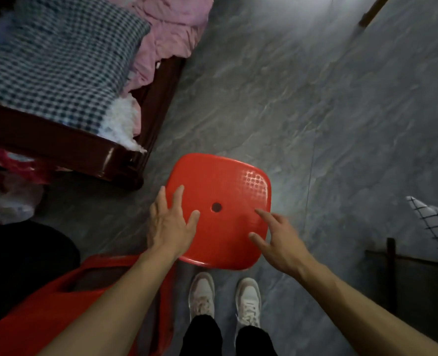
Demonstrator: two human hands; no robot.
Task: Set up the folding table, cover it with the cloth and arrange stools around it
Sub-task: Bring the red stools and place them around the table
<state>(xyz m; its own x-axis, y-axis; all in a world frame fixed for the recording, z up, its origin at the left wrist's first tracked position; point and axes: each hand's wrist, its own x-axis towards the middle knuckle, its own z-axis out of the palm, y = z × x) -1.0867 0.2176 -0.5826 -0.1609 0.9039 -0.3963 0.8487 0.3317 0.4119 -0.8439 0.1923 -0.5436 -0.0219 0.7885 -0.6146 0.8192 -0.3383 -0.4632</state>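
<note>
Stool: red stool [219,211] on floor [315,111] near bed corner [125,165] | Grip: left hand [170,224] flat on seat, released; right hand [279,242] spread, grasping nothing | Risk: smooth seat may slip from loose fingers when lifted, bumping bed.

stool [218,211] on floor [315,98], just ahead of shoes [225,299] | bed [58,80] far left | second stool [58,304] near left | table [413,278] right
</note>
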